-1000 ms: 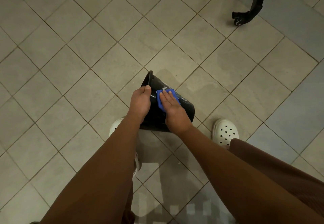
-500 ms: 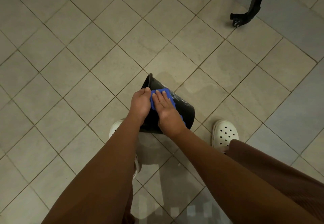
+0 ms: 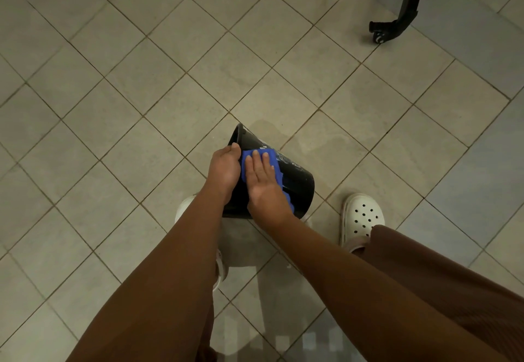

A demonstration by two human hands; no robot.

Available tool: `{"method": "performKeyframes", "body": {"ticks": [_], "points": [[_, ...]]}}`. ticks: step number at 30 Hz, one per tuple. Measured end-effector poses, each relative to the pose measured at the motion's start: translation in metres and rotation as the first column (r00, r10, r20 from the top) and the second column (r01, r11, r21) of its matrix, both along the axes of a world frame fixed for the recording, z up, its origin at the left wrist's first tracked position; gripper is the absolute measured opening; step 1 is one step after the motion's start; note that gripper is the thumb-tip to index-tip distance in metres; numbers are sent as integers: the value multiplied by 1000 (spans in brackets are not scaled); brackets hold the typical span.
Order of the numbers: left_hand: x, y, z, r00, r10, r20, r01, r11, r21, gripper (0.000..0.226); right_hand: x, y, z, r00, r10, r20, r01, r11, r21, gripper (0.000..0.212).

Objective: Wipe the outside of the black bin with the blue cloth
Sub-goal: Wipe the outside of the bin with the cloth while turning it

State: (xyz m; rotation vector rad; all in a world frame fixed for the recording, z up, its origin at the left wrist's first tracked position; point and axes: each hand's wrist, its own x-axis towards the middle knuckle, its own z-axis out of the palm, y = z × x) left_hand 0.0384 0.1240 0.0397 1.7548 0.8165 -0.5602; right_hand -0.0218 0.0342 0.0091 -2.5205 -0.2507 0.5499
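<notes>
The black bin (image 3: pixel 300 183) is tilted over the tiled floor between my feet, its rim pointing up and to the left. My left hand (image 3: pixel 224 167) grips the bin at its rim, fingers curled over the edge. My right hand (image 3: pixel 263 180) lies flat with straight fingers on the blue cloth (image 3: pixel 279 176) and presses it against the bin's outer wall near the rim. The hand covers most of the cloth; a blue strip shows along its right side and at the fingertips.
Beige floor tiles (image 3: pixel 141 106) spread all around. My white clog (image 3: pixel 363 217) stands right of the bin, the other clog (image 3: pixel 184 208) shows partly behind my left forearm. A black wheeled leg (image 3: pixel 397 18) of some stand is at the top right.
My right hand has slid the blue cloth up and to the left along the bin's wall, toward the rim and my left hand. The left hand has kept its hold on the rim.
</notes>
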Motion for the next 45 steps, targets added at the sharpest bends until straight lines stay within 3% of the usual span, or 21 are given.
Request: {"method": "performKeyframes", "body": {"ticks": [2, 8, 14, 17, 22, 28, 34, 37, 41, 45], "points": [[0, -1, 0, 999, 32, 20, -31, 999, -21, 40, 11, -6, 1, 999, -1, -36, 1, 1000, -7, 78], [-1, -3, 0, 997, 76, 14, -75, 996, -47, 34, 13, -1, 7, 962, -217, -168, 214, 976, -36, 77], [-1, 0, 2, 998, 49, 50, -47, 998, -48, 35, 13, 11, 15, 995, -46, -89, 53, 995, 81, 79], [-1, 0, 3, 996, 44, 77, -38, 996, -79, 34, 27, -1, 12, 987, -103, -127, 121, 981, 148, 83], [-4, -1, 6, 999, 1, 53, 3, 997, -71, 28, 28, -20, 1, 948, -252, -193, 264, 964, 38, 91], [-3, 5, 8, 994, -78, 83, 83, 994, -67, 30, 21, -12, 0, 994, -100, 40, 89, 972, 216, 73], [-6, 7, 9, 994, -105, 36, 109, 984, -139, 28, 40, -28, -4, 977, -201, -76, 212, 959, 187, 72], [-4, 8, 14, 995, -86, -43, 77, 978, -192, 30, 28, -25, -7, 977, -215, -14, 213, 959, 185, 71], [2, 7, 11, 993, -8, -118, -9, 990, -144, 61, 3, -21, -15, 993, -84, 86, 66, 977, 202, 75], [2, 4, 1, 985, -3, -171, -8, 998, -61, 70, -16, -21, -21, 990, 70, 126, -93, 978, 186, 76]]}}
